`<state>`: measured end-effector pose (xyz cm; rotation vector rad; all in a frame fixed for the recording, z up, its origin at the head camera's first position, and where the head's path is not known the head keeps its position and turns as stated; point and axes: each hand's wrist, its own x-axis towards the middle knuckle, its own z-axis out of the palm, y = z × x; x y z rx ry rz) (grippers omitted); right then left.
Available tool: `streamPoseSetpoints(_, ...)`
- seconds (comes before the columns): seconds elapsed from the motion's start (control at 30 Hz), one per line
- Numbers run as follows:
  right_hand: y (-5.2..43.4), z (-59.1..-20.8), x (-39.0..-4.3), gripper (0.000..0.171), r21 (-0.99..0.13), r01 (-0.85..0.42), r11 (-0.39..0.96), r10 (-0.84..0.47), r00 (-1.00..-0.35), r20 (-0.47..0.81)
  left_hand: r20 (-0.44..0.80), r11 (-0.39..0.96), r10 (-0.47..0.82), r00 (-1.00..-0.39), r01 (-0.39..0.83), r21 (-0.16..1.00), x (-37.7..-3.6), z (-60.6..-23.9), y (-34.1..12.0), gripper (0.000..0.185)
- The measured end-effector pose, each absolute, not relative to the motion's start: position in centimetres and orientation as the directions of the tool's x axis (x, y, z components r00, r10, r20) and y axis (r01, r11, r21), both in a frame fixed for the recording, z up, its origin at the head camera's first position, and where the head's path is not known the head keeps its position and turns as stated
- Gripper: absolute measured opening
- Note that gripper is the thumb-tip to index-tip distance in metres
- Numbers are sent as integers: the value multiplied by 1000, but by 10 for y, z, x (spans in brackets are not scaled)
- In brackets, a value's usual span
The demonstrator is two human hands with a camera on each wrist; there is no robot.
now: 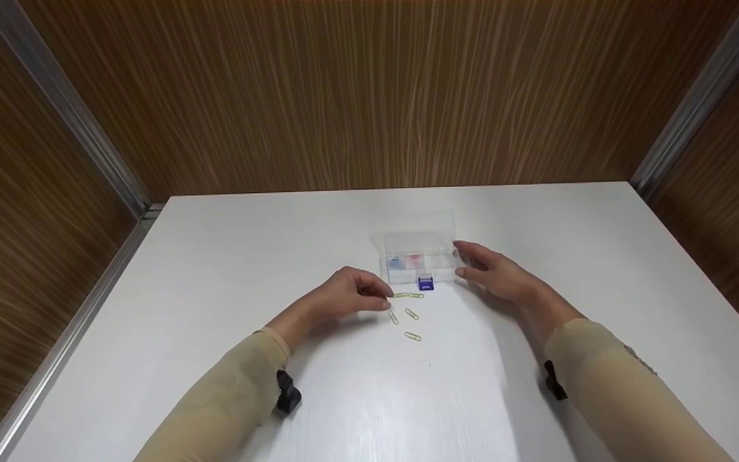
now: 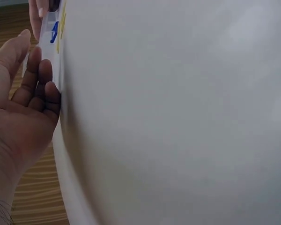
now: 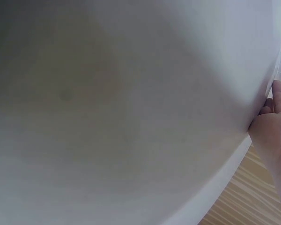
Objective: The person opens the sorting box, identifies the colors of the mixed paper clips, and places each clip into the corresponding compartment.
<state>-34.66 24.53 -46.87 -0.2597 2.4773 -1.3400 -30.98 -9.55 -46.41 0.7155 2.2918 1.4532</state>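
While the right hand (image 1: 494, 273) steadies the clear box (image 1: 419, 256) at its right end, fingers lightly bent against the wall, the left hand (image 1: 350, 296) sits curled over the nearest clips (image 1: 408, 296), thumb and fingertips drawn together at them. Whether a clip is already pinched I cannot tell; the fingers cover the spot. It looks like the pickup stage of moving clips into the box, whose lid stands open behind it.

Three more clips (image 1: 412, 335) lie loose on the surface (image 1: 215, 269), just nearer the person than the box. A blue latch (image 1: 425, 283) juts from the box front, touching or almost touching the pair by the left fingertips. The next move would seem to call for a fine pinch on thin wire lying flat, then a short lift over the front wall into a compartment, with the right hand keeping the light box from sliding.

Blue and pink shapes show in the left compartments, too blurred to name. The wrist views give little: the left shows the palm (image 2: 23, 112) and bent fingers beside the surface, the right only the edge of the hand (image 3: 276, 126).
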Motion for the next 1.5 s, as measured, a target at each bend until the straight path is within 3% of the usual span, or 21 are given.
streamPoseSetpoints(0.4, 245, -465, -345, 73, -831, 22, 555, -280, -936, -212, -47, 399, 616, -787, 260, 879, -310, -470, -95, 19)
streamPoseSetpoints(1.5, 248, -465, -344, 72, -819, -9, 574, -299, -934, -199, -49, 491, 620, -783, 339, 802, -311, -468, -89, 17)
